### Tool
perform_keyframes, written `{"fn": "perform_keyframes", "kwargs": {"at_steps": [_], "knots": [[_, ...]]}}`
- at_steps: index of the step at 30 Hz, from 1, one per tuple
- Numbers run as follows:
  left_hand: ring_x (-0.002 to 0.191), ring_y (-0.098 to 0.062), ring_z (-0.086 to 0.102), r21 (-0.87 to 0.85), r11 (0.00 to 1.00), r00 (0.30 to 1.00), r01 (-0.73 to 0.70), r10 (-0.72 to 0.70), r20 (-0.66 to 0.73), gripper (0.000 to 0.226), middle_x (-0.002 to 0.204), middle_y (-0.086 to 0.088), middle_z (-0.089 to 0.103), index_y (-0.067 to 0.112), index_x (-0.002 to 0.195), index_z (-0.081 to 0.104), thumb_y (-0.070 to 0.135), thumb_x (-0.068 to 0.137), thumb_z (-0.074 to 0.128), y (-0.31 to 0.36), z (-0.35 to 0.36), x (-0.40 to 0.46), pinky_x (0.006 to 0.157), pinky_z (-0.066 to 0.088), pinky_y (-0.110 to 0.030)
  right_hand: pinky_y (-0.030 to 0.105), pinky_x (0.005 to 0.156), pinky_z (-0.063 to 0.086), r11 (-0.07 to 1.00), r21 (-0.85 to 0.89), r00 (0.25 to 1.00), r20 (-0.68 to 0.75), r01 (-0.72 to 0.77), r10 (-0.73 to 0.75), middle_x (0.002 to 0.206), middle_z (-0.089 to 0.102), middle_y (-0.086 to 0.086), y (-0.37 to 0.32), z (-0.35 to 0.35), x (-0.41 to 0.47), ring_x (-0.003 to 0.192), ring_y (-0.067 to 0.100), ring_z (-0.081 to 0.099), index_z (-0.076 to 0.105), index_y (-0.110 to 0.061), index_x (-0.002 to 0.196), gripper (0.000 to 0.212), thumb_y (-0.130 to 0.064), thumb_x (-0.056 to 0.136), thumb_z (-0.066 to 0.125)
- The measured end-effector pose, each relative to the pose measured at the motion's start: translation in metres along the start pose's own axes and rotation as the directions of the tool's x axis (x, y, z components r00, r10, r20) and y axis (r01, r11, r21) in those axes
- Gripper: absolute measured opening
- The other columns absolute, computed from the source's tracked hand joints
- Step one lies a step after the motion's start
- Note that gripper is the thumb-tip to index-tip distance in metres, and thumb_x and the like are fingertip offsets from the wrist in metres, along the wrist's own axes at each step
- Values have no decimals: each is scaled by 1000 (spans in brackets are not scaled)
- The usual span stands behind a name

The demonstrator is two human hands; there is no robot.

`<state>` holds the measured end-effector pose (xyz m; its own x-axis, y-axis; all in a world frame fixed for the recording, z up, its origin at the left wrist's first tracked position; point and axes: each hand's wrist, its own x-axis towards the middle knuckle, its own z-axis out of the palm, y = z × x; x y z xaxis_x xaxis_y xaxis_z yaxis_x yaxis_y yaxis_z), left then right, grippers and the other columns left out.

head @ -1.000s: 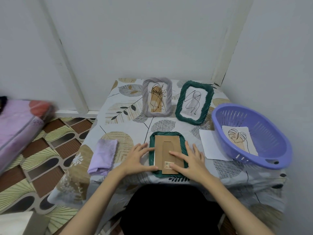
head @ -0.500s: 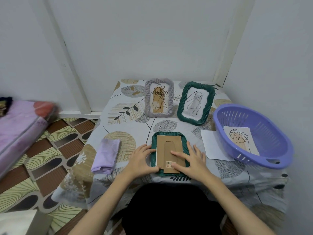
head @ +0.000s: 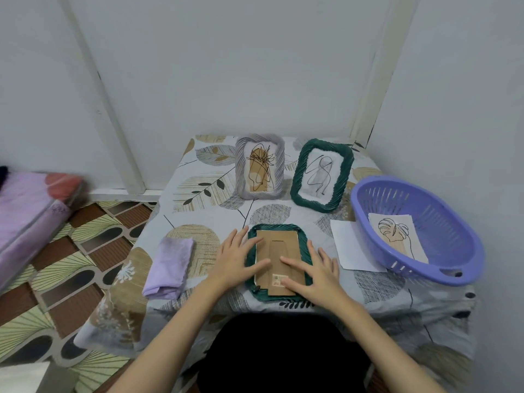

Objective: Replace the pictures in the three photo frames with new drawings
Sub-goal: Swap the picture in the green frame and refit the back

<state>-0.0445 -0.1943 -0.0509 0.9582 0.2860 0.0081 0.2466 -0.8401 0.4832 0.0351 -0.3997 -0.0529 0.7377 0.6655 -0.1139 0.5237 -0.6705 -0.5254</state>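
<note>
Your left hand (head: 236,260) and right hand (head: 314,272), fingers spread flat, press the cardboard backing (head: 279,252) of the face-down green frame (head: 251,279) at the counter's (head: 283,214) near edge, seemingly seated.

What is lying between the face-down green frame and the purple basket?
In the head view, a blank white sheet of paper lies on the tablecloth between the face-down green frame and purple basket.

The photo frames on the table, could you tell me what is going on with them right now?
A person is working on a green frame lying face down at the table's near edge. Both hands, left hand and right hand, press flat on its cardboard backing. A grey frame and a second green frame stand behind it, each showing a line drawing. Another drawing lies in the purple basket.
</note>
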Motion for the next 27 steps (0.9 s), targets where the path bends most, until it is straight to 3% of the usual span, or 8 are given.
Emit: {"fn": "perform_keyframes", "kwargs": {"at_steps": [4, 7, 9, 11, 14, 17, 21, 27], "knots": [[144, -24, -5, 75, 994, 993, 84, -89, 76, 86, 158, 0, -2, 53, 136, 24, 87, 58, 22, 10, 0, 17, 115, 2, -44, 48, 114, -6, 1000, -21, 1000, -2, 0, 0, 158, -6, -2, 0, -1, 1, 144, 23, -6, 36, -70, 117, 49, -76, 69, 47], [144, -27, -2, 91, 990, 988, 107, -116, 101, 79, 157, -1, 4, 57, 135, 23, 84, 61, 29, 9, 4, 20, 115, 3, -45, 48, 114, -4, 1000, -21, 1000, -2, -3, 3, 158, -3, -3, 0, -2, 1, 144, 22, -5, 30, -74, 116, 54, -82, 63, 40], [144, -27, 1, 99, 990, 990, 102, -111, 86, 85, 157, -1, 9, 57, 134, 22, 89, 55, 22, 7, 7, 19, 114, 4, -44, 47, 115, 2, 1000, -22, 999, -34, -18, 17, 157, 7, -4, 0, -4, 3, 143, 21, 2, 22, -72, 121, 66, -85, 57, 29], [143, -26, 2, 110, 990, 993, 93, -100, 67, 88, 156, 0, 10, 57, 134, 22, 89, 52, 17, 6, 8, 20, 114, 4, -44, 45, 112, 15, 999, -14, 991, -127, -49, 47, 150, 27, -3, 0, -9, 13, 139, 21, 16, 22, -57, 135, 73, -80, 66, 28], [143, -25, 2, 112, 990, 994, 87, -93, 53, 87, 156, 0, 10, 56, 135, 22, 89, 54, 18, 6, 10, 20, 115, 3, -43, 41, 101, 27, 994, -3, 968, -231, -106, 102, 133, 45, 2, 3, -20, 41, 126, 24, 31, 30, -39, 141, 53, -52, 91, 41], [143, -25, 1, 108, 991, 996, 77, -82, 41, 89, 156, 1, 11, 55, 135, 23, 88, 53, 15, 5, 11, 19, 114, 3, -43, 40, 96, 32, 992, -53, 977, -189, -110, 98, 122, 49, 8, 7, -28, 67, 119, 28, 35, 35, -34, 140, 46, -38, 95, 44], [144, -23, 1, 91, 993, 996, 79, -82, 25, 80, 156, 2, 12, 53, 135, 26, 85, 61, 27, 5, 11, 19, 114, 2, -42, 39, 94, 32, 989, -125, 994, -92, -75, 64, 116, 49, 7, 10, -35, 85, 116, 27, 36, 46, -36, 133, 41, -41, 93, 49], [144, -24, 1, 84, 994, 998, 71, -70, -9, 89, 155, 2, 14, 54, 134, 27, 88, 53, 17, 3, 14, 20, 114, 3, -43, 41, 95, 29, 991, -124, 995, -86, -54, 43, 114, 50, 2, 8, -40, 87, 117, 22, 35, 54, -36, 122, 32, -41, 90, 53]]}}
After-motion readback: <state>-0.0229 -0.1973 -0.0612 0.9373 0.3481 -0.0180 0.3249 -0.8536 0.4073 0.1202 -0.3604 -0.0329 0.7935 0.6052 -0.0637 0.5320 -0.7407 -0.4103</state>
